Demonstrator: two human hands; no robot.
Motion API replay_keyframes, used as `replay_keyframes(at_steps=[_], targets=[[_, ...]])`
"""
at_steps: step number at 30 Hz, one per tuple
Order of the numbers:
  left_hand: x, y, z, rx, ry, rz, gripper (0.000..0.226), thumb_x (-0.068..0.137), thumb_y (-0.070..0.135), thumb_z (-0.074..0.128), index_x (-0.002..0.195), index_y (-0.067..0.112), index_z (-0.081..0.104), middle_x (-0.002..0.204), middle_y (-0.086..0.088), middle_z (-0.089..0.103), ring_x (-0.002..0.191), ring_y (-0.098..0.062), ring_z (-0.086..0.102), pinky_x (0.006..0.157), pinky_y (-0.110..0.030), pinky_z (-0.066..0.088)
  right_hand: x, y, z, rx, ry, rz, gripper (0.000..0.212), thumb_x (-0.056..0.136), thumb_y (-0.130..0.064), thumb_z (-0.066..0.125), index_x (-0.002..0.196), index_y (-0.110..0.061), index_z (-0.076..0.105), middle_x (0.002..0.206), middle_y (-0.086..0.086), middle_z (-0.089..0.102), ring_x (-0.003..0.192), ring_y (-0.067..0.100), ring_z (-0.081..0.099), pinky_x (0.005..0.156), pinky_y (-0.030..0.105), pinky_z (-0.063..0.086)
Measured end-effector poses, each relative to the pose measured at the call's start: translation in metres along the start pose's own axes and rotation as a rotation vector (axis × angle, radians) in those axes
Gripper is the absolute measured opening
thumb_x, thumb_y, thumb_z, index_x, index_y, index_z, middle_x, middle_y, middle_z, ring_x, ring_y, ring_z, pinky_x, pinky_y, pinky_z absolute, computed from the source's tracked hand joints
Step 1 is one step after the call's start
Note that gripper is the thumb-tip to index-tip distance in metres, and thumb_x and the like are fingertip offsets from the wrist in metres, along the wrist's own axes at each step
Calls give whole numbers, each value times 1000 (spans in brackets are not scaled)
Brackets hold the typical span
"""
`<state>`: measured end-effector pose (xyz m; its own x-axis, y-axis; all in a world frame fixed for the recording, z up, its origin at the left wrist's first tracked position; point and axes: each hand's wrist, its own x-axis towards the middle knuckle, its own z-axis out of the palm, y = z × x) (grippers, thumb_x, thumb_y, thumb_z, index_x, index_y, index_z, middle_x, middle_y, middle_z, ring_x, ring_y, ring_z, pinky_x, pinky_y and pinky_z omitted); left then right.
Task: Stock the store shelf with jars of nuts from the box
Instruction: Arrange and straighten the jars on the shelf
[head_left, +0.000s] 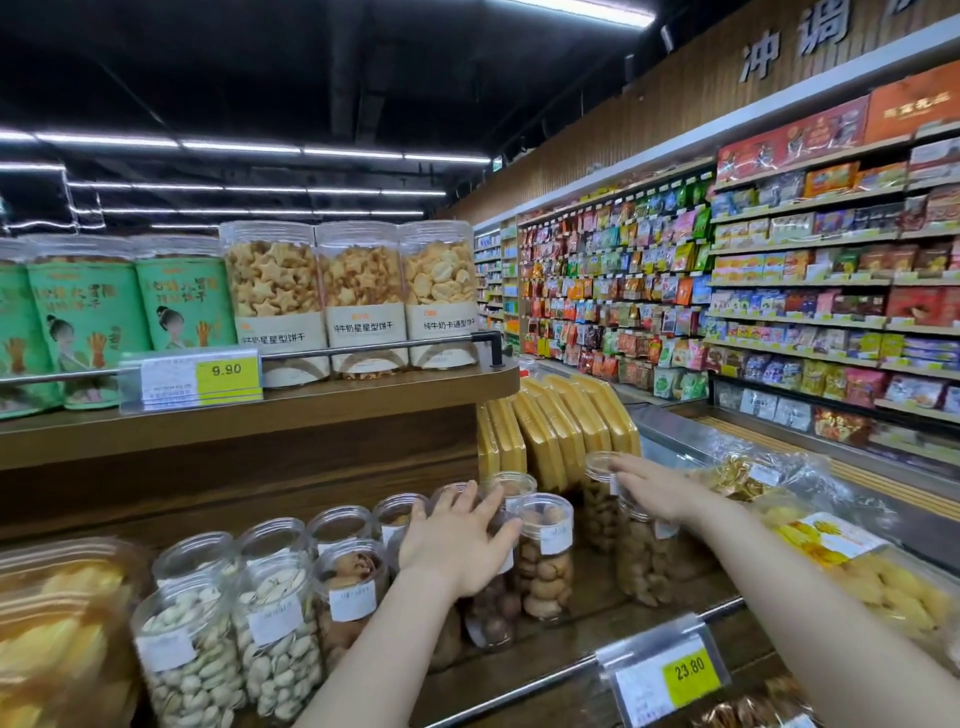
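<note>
Nearest to us, low in the view: a yellow price tag reading 23.80 (690, 672) in a clear plastic holder clipped to the metal front rail of the lower wooden shelf (597, 587).

Both our bare forearms reach over that rail. Our left hand (457, 540) lies across the top of a clear plastic jar of round brown nuts (493, 613), fingers spread and curving over the lid; we cannot tell whether it truly grips the jar. Our right hand (657, 491) rests, fingers extended, on the upper part of a clear jar of pale brown nuts (644, 561) standing further right on the same shelf, with another clear-lidded jar (597, 499) just behind it.

Between our two hands stands one more jar of tan nuts (545, 556). To the left, two clear jars of pistachios (234, 649) stand in the front row, more jars behind.

The upper shelf carries tall clear canisters of star-shaped biscuits (317, 296), green-labelled canisters (130, 317) and a yellow 9.90 tag (227, 370).

The box is not in view.
</note>
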<state>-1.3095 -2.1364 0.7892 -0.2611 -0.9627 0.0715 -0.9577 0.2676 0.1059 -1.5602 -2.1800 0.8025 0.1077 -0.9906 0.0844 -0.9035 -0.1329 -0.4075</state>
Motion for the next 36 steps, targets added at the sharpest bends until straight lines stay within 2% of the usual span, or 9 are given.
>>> replay_keyframes(at_steps=[3, 9, 15, 21, 25, 28, 31, 33, 36], targets=[[-1, 0, -1, -1, -10, 1, 59, 95, 60, 13, 150, 38, 6, 161, 1, 4, 148, -20, 0, 118, -51, 2, 6, -14, 6, 15, 27, -49, 41, 100, -14, 28, 140, -8, 38, 151, 8, 32, 139, 19, 29, 111, 24, 20], [-2, 0, -2, -20, -13, 2, 60, 95, 60, 14, 150, 37, 6, 161, 3, 4, 148, -18, 0, 118, -52, 1, 12, -38, 28, 32, -8, -143, 40, 98, -14, 32, 137, -10, 42, 145, 8, 39, 134, 20, 34, 110, 29, 24], [-1, -1, -3, -30, -23, 10, 59, 95, 59, 16, 149, 39, 9, 161, 3, 3, 148, -18, -1, 118, -53, 1, 15, -35, 28, -34, -8, -114, 38, 98, -22, 31, 134, -17, 42, 142, 4, 37, 133, 22, 30, 111, 38, 26], [-2, -2, -4, -59, -23, 7, 58, 96, 57, 17, 150, 37, 7, 161, 2, 3, 148, -18, -1, 118, -51, -1, 13, -34, 30, -5, 32, -124, 40, 99, -24, 30, 137, -19, 39, 146, 3, 35, 135, 21, 28, 112, 38, 25], [-19, -10, -10, -246, 154, -4, 57, 99, 50, 20, 151, 29, 11, 160, 3, 9, 147, -12, 4, 118, -42, -3, 2, -31, 30, 119, 241, -171, 46, 100, -34, 28, 142, -18, 34, 148, 2, 36, 137, 18, 29, 113, 36, 24], [-40, -34, -15, -165, 257, -113, 58, 99, 49, 23, 151, 26, 16, 160, 2, 13, 147, -13, 6, 118, -42, -1, -9, -27, 30, 133, 258, -211, 48, 100, -37, 27, 143, -18, 34, 149, 0, 35, 138, 14, 29, 114, 32, 21], [-52, -56, -13, -108, 117, -223, 60, 98, 51, 21, 152, 25, 14, 160, -1, 11, 147, -17, 7, 118, -43, 2, -16, -30, 38, 97, 140, -198, 46, 101, -32, 25, 145, -19, 29, 155, -2, 25, 143, 11, 20, 117, 30, 13], [-52, -58, -11, -61, 47, -226, 61, 98, 53, 19, 152, 25, 12, 160, 0, 7, 148, -18, 5, 119, -43, 3, -18, -32, 40, -13, 102, -195, 46, 102, -33, 22, 146, -21, 29, 155, -4, 23, 143, 9, 18, 118, 34, 10], [-48, -58, -12, -48, 24, -209, 61, 98, 53, 19, 152, 25, 12, 160, 2, 4, 148, -16, 3, 119, -42, 2, -19, -35, 35, -72, 50, -168, 47, 102, -34, 20, 147, -23, 27, 156, -6, 21, 144, 8, 16, 118, 41, 6]])
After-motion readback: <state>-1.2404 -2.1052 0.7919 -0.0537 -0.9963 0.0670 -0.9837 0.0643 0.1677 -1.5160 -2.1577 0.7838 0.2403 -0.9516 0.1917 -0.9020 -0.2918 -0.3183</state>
